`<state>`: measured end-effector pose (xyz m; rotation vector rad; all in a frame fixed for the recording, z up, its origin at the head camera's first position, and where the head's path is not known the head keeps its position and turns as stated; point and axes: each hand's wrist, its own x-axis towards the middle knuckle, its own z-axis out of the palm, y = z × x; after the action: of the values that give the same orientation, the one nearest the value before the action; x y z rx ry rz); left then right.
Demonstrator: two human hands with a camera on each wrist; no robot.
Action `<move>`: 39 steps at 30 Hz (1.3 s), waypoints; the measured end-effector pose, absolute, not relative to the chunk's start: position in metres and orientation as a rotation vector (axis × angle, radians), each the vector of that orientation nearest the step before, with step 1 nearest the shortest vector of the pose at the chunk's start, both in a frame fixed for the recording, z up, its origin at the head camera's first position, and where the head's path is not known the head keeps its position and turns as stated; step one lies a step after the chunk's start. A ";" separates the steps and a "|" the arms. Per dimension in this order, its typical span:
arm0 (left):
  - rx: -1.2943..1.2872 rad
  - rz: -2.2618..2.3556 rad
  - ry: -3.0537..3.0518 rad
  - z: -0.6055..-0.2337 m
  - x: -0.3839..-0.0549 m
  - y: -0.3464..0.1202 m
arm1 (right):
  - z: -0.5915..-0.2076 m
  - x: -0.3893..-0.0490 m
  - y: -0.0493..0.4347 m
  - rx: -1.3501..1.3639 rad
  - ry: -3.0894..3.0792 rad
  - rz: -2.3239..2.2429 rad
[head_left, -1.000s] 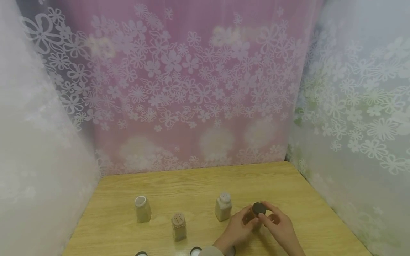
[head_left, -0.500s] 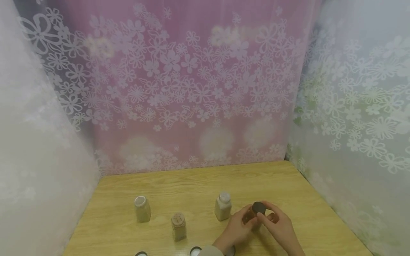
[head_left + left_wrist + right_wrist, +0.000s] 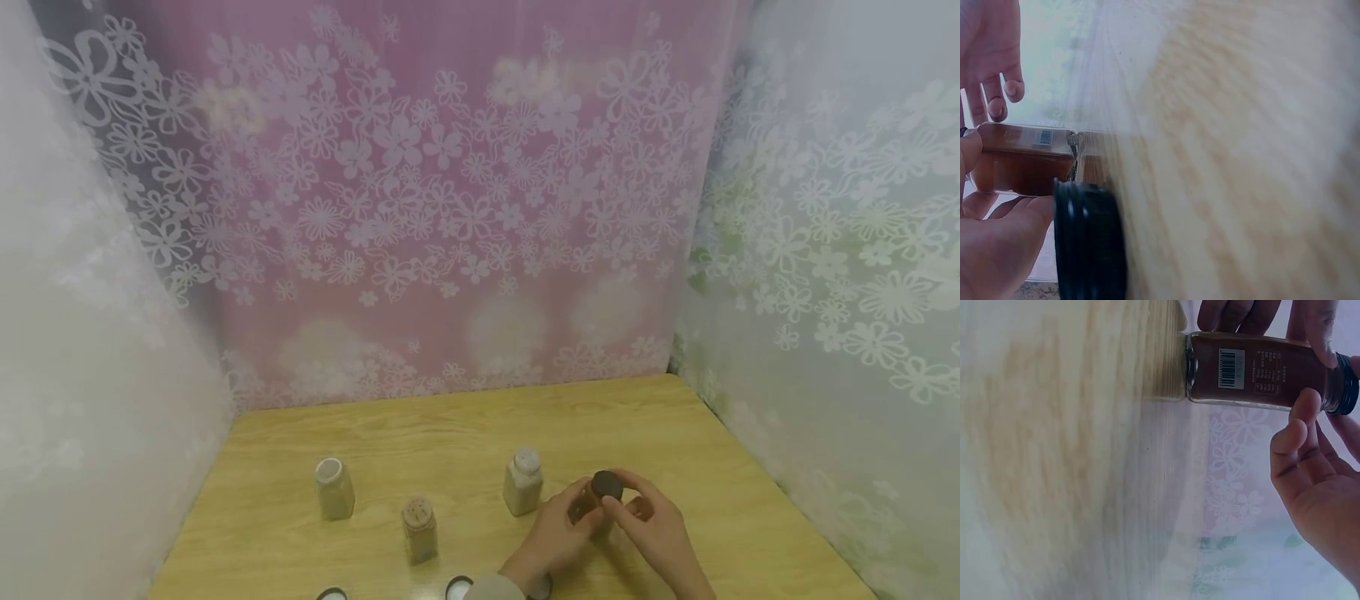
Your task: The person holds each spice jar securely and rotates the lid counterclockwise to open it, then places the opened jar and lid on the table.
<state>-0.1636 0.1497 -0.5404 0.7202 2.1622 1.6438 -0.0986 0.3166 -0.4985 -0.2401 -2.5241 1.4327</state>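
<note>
My left hand (image 3: 558, 527) grips the body of a spice jar (image 3: 1241, 370) filled with reddish-brown powder. The jar stands upright on the wooden table, its barcode label showing in the right wrist view. Thumb and forefinger of my right hand (image 3: 654, 532) pinch the black screw cap (image 3: 607, 483) on the jar's mouth. The right hand's other fingers are bent beside the glass. Left of the hands stand three uncapped jars: a pale one (image 3: 522, 485) with a shaker top, another (image 3: 419, 532) with a holed top, and a third (image 3: 334, 492) with a wide pale mouth.
Loose black-rimmed lids lie near the front edge: one lid (image 3: 332, 594) at left, one (image 3: 459, 589) in the middle, one (image 3: 540, 587) partly behind the left wrist. A black lid (image 3: 1088, 244) looms close in the left wrist view. Floral curtains (image 3: 450, 208) enclose the table (image 3: 390, 433).
Both hands stay on the jar and its cap almost without moving. The right thumb has shifted slightly against the cap's edge. The other jars and lids stay put.
</note>
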 end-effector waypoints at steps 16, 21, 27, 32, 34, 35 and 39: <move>0.706 1.631 2.181 -0.540 -0.163 0.149 | -0.498 -0.100 0.315 -0.257 -2.532 1.448; 0.731 1.612 2.216 -0.540 -0.164 0.149 | -0.495 -0.101 0.315 -0.272 -2.571 1.411; 0.704 1.620 2.191 -0.541 -0.162 0.149 | -0.492 -0.103 0.314 -0.327 -2.633 1.406; 0.723 1.616 2.207 -0.541 -0.163 0.150 | -0.494 -0.101 0.315 -0.212 -2.567 1.375; 0.738 1.616 2.220 -0.541 -0.164 0.150 | -0.494 -0.101 0.314 -0.189 -2.560 1.342; 0.741 1.622 2.219 -0.542 -0.164 0.150 | -0.494 -0.102 0.314 -0.192 -2.566 1.329; 0.727 1.618 2.219 -0.542 -0.164 0.149 | -0.492 -0.103 0.313 -0.259 -2.604 1.355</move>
<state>-0.1639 0.1493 -0.5425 0.7268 2.2194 1.6185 -0.1028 0.3132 -0.4920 -0.2588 -2.6044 1.3553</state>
